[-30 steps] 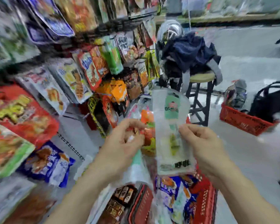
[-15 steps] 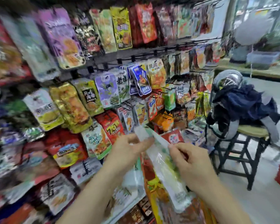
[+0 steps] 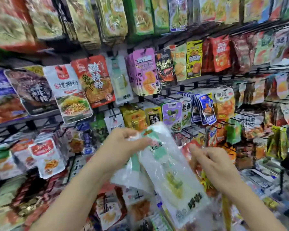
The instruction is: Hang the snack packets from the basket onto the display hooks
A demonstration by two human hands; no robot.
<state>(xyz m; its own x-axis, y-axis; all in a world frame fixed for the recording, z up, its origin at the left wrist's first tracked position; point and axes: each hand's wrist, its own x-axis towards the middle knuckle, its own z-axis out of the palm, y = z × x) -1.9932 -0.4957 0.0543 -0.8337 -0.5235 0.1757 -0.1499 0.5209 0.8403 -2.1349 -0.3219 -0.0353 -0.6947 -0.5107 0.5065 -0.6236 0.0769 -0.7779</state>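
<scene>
In the head view I hold a clear snack packet with a green label and greenish contents, tilted with its top toward the upper left. My left hand pinches its top edge, together with a second clear packet that hangs behind it. My right hand has curled fingers on the packet's right edge. A matching clear packet hangs on the display rack above, between an orange-red pack and purple packs. Black wire hooks jut from the rack. The basket is out of view.
The rack is packed with hanging snack packets in several rows: a white noodle pack, purple packs, blue packs. More packets hang low under my forearms. Goods crowd the right edge.
My view has swung up from the basket and floor to the rack. Both hands rose with the clear packet, which now tilts with its top toward the upper left.
</scene>
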